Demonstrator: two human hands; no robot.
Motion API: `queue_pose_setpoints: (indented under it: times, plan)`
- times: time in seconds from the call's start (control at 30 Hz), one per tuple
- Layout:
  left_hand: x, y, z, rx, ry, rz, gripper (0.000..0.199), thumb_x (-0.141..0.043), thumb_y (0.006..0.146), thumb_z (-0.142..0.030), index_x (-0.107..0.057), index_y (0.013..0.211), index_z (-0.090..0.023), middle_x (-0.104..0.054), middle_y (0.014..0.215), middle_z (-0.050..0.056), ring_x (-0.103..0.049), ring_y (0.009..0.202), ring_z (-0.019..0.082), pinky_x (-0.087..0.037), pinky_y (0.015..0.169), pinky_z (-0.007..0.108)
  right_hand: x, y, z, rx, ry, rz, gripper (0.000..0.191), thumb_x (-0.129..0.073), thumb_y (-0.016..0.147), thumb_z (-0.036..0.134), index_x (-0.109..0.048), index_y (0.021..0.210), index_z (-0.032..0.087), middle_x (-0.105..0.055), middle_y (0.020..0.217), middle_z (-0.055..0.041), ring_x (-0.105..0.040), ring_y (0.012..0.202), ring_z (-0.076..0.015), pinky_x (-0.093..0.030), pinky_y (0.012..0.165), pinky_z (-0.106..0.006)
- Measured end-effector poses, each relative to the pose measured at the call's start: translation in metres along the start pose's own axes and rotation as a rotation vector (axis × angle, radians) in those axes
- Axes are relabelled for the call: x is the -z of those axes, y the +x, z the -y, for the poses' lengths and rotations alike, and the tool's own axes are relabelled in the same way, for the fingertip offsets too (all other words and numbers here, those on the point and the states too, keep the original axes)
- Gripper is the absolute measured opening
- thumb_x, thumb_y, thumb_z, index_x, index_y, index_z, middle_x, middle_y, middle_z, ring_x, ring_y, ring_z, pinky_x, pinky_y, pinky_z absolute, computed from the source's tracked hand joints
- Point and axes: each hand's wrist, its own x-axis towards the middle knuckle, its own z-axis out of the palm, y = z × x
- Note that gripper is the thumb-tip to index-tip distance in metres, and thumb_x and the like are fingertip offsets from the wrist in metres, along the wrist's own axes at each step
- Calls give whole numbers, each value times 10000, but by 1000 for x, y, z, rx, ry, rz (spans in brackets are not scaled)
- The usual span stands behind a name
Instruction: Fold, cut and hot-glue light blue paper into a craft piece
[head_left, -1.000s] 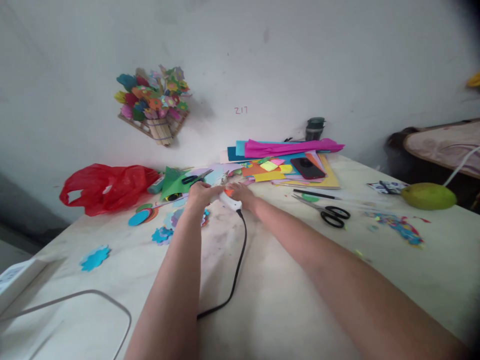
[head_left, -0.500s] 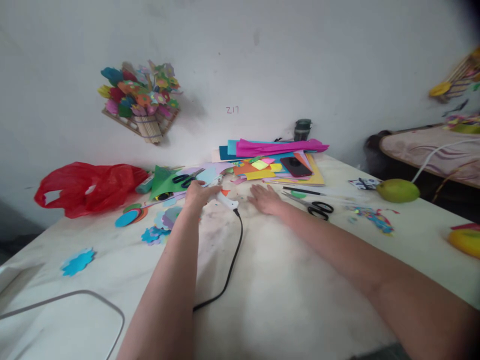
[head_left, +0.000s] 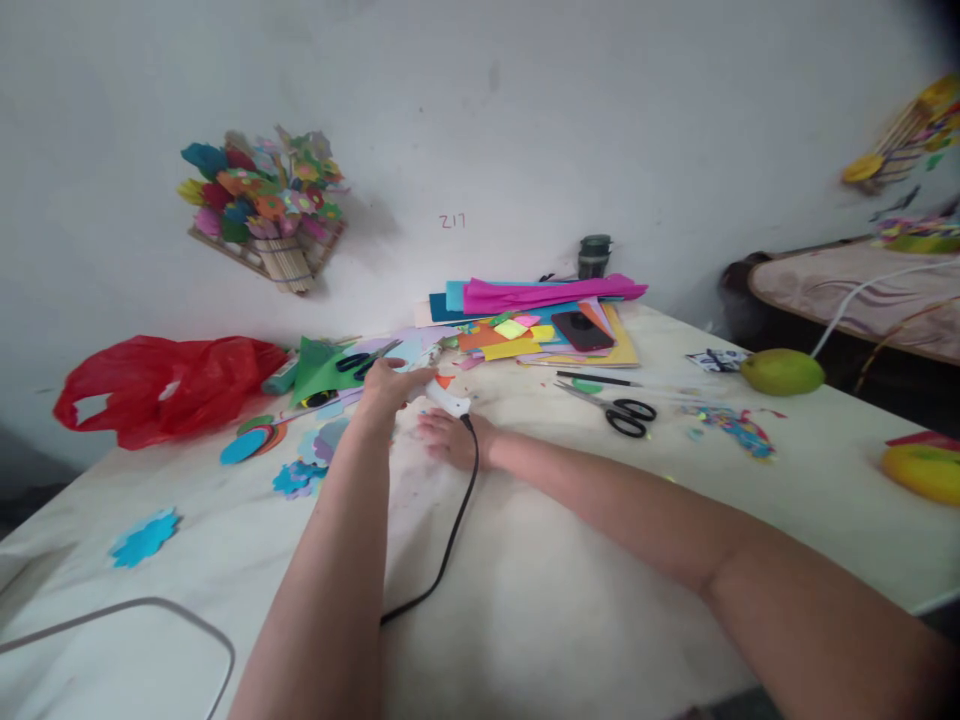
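Observation:
My left hand [head_left: 390, 384] is closed around a white glue gun [head_left: 448, 401], whose black cord [head_left: 450, 555] runs down the table toward me. Just below the glue gun, my right hand [head_left: 456, 438] lies flat on the tabletop, fingers stretched to the left and holding nothing. The cord passes over its wrist side. Black-handled scissors [head_left: 361, 360] lie beyond my left hand on coloured paper. To the left of that forearm are blue and purple paper flowers [head_left: 300, 476] and round paper discs [head_left: 244, 445].
A second pair of scissors [head_left: 626, 414] and a black pencil [head_left: 596, 378] lie to the right. Coloured sheets with a phone [head_left: 582, 331] are stacked by the wall. A red plastic bag [head_left: 172, 385] sits at left, a mango [head_left: 782, 371] and paper scraps [head_left: 739, 432] at right.
My right hand has slid left across the table, from beside the sheets to below the glue gun. My left hand still holds the glue gun in about the same place. The view has shifted slightly.

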Motion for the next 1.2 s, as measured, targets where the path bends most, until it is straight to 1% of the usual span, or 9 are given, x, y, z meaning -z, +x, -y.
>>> queue_pose_setpoints:
  times: [0.17,0.33,0.5,0.67,0.77,0.93,1.0,1.13,1.2]
  plan:
    - [1,-1,-1,22,20,-11,734,-693,505,-469,-485,1123,-133,-620,825,80,-577,624,164,-388,459,222,9,12,-44,-194,-41,-6,504,-331,870,348,-352,1339,163,-302,1415,-76,-223,1309,-232,-211,1036,-437]
    - [-2,-5,-5,56,43,20,690,-693,527,-440,-490,1117,-145,-625,884,92,-589,683,175,-396,472,221,23,-21,-90,-534,-86,-13,578,-226,882,466,-386,1312,115,-312,1406,-120,-257,1291,-241,-169,1027,-458]
    - [-9,-7,-6,58,53,63,677,-697,536,-429,-501,1114,-134,-627,896,107,-596,725,200,-400,471,232,43,-56,-80,-736,-277,39,543,-331,870,388,-515,1180,-19,-458,1260,-252,-326,1231,-336,-126,1011,-486]
    - [-14,-2,-1,62,69,59,700,-700,522,-441,-501,1117,-130,-627,900,117,-596,706,206,-400,466,244,28,-66,-22,-262,-103,57,511,-238,893,430,-410,1311,191,-340,1398,-75,-241,1300,-246,-151,1046,-421]
    - [-16,-2,2,41,44,64,706,-695,516,-454,-501,1112,-129,-629,889,115,-595,689,200,-391,457,241,18,-63,-23,-62,-43,81,560,-227,884,489,-298,1371,223,-272,1432,-43,-205,1317,-217,-137,1062,-415]
    - [-16,-5,3,49,27,82,705,-701,503,-445,-499,1097,-123,-629,891,125,-593,708,206,-391,460,241,33,-55,-82,-375,-209,29,517,-252,894,416,-404,1314,156,-353,1387,-99,-206,1312,-265,-64,1048,-508]
    - [-17,-5,2,53,32,69,703,-705,494,-443,-504,1086,-123,-628,893,124,-595,714,210,-393,468,244,36,-48,-85,-443,-283,-61,508,-285,885,401,-480,1250,106,-362,1372,-147,-210,1306,-288,-45,1046,-509]
    - [-24,-2,2,54,31,53,689,-713,482,-440,-512,1064,-131,-631,849,100,-602,706,212,-388,479,243,23,-26,-57,-198,-201,11,502,-324,871,350,-354,1342,181,-339,1398,-81,-220,1310,-222,-108,1057,-452]
    - [-27,-2,3,67,37,52,687,-714,484,-439,-509,1066,-137,-633,844,98,-603,697,211,-387,477,243,18,-19,-54,-214,-163,82,541,-355,854,364,-298,1368,206,-273,1431,-48,-171,1327,-208,-104,1059,-457]
